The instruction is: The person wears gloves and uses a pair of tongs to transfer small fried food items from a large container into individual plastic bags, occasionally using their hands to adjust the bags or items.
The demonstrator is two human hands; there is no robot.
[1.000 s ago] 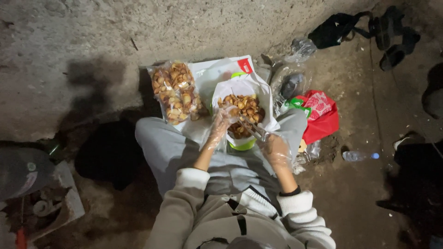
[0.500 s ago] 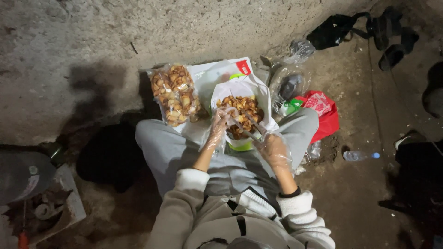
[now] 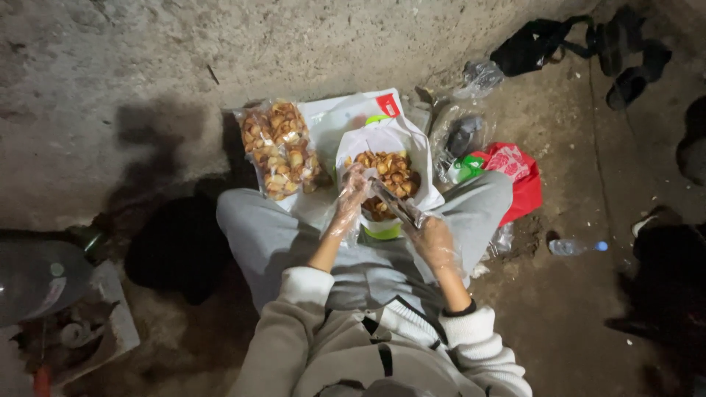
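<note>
I sit on the ground with grey trousers, both hands in thin clear plastic gloves. My left hand [image 3: 348,197] reaches into a white plastic bag [image 3: 418,158] that lines a green bowl and holds brown fried snack pieces [image 3: 388,170]. My right hand [image 3: 432,239] holds a small clear plastic bag [image 3: 394,204] stretched toward the bowl, its mouth near my left fingers. A filled clear packet of the same snacks [image 3: 282,151] lies to the left of the bowl on a white sheet [image 3: 331,117].
A red plastic bag [image 3: 518,176] and crumpled clear bags [image 3: 462,136] lie right of the bowl. A small plastic bottle [image 3: 577,246] rests on the dirt at right. Dark shoes and a black bag [image 3: 581,44] sit top right. A grey cylinder [image 3: 37,276] stands far left.
My left hand has stayed at the snack bowl while my right hand drew the small clear bag closer to it. The view shifted slightly.
</note>
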